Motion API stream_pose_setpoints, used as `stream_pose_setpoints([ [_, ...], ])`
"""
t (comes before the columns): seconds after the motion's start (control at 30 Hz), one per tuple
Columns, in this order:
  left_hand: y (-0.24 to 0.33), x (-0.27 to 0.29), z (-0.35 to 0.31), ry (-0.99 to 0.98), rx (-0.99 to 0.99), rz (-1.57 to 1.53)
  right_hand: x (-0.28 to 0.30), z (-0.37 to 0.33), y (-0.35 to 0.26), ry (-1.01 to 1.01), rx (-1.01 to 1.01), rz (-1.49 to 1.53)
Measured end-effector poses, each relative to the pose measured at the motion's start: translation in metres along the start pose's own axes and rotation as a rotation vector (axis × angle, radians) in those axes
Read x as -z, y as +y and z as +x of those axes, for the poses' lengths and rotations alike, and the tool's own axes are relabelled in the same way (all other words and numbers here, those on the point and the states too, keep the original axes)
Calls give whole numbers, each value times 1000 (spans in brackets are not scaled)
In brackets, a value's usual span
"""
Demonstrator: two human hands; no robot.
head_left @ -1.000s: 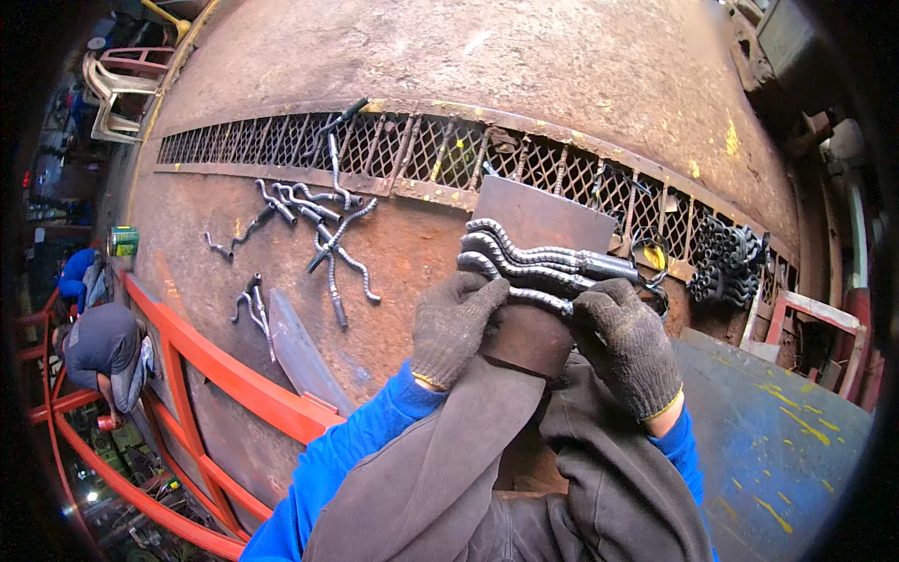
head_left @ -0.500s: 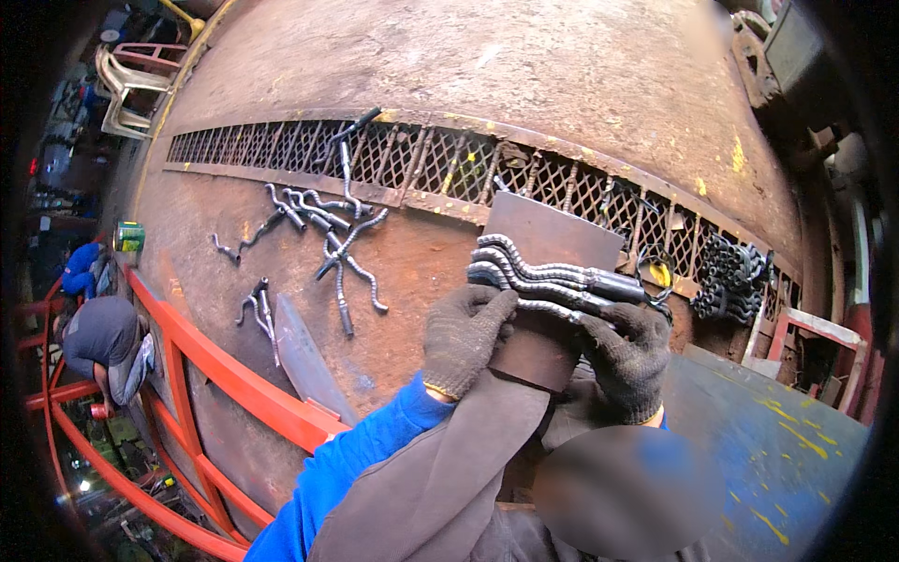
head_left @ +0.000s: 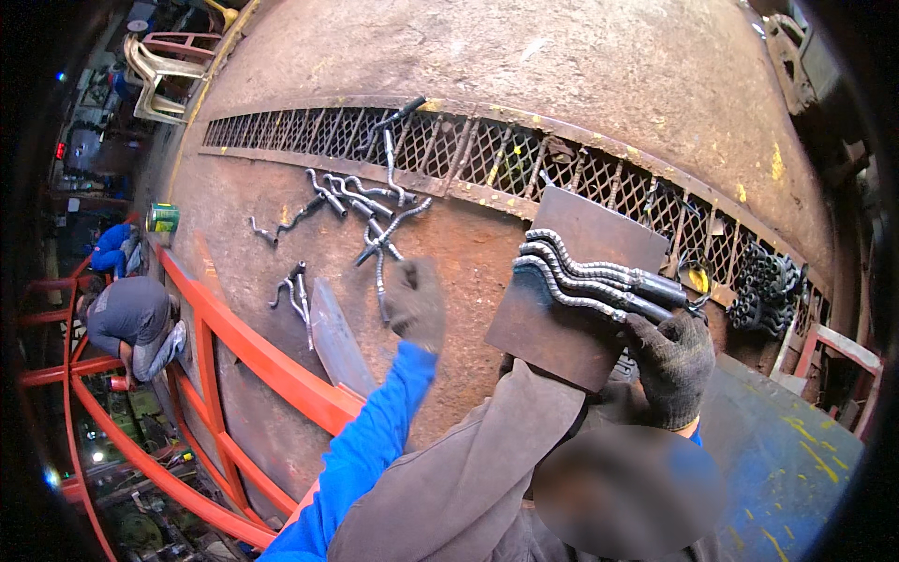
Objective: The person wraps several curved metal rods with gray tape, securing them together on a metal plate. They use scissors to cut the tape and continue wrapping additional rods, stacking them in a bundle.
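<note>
A flat brown metal plate (head_left: 552,342) lies in front of me, above my apron-covered legs. On it several wavy, ribbed metal rods (head_left: 576,286) lie side by side, with dark tubular sleeves (head_left: 660,288) at their right ends. My gloved right hand (head_left: 672,363) is closed at the right end of the nearest rod. My gloved left hand (head_left: 415,304) is off the plate, over the floor beside a loose pile of similar bent rods (head_left: 379,234). Its fingers are smeared by motion, and whether it touches a rod cannot be made out.
A mesh floor grate (head_left: 478,155) crosses beyond the pile. Bundled dark rods (head_left: 766,288) stand to the right. At left runs a red metal railing (head_left: 253,351), with a crouching person (head_left: 131,318) past it. A pointed metal sheet (head_left: 337,337) and a green can (head_left: 163,218) lie nearby.
My left hand has let go of the rods on the plate and swung left over the floor pile. My right hand stays by the rod ends. The whole view has shifted slightly.
</note>
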State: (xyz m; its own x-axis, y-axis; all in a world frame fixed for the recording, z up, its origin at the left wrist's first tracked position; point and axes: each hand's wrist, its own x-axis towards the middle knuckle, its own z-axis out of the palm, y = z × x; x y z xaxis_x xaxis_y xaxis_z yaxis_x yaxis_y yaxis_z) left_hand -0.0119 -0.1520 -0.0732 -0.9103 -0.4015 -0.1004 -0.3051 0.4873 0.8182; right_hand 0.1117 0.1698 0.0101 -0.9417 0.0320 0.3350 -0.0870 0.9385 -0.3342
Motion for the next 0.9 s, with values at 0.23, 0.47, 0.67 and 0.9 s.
stream_pose_setpoints([
  [0.23, -88, 38, 117, 278, -403, 1150, 1, 6, -1, 34, -24, 131],
  [0.47, -89, 56, 118, -145, -114, 1255, 25, 10, 5, 93, -261, 285],
  [0.67, -59, 74, 23, -508, 652, -524, 33, 18, 1, 6, -361, 569],
  [0.9, 103, 34, -60, -946, 526, -861, 26, 58, -25, -300, -204, 948],
])
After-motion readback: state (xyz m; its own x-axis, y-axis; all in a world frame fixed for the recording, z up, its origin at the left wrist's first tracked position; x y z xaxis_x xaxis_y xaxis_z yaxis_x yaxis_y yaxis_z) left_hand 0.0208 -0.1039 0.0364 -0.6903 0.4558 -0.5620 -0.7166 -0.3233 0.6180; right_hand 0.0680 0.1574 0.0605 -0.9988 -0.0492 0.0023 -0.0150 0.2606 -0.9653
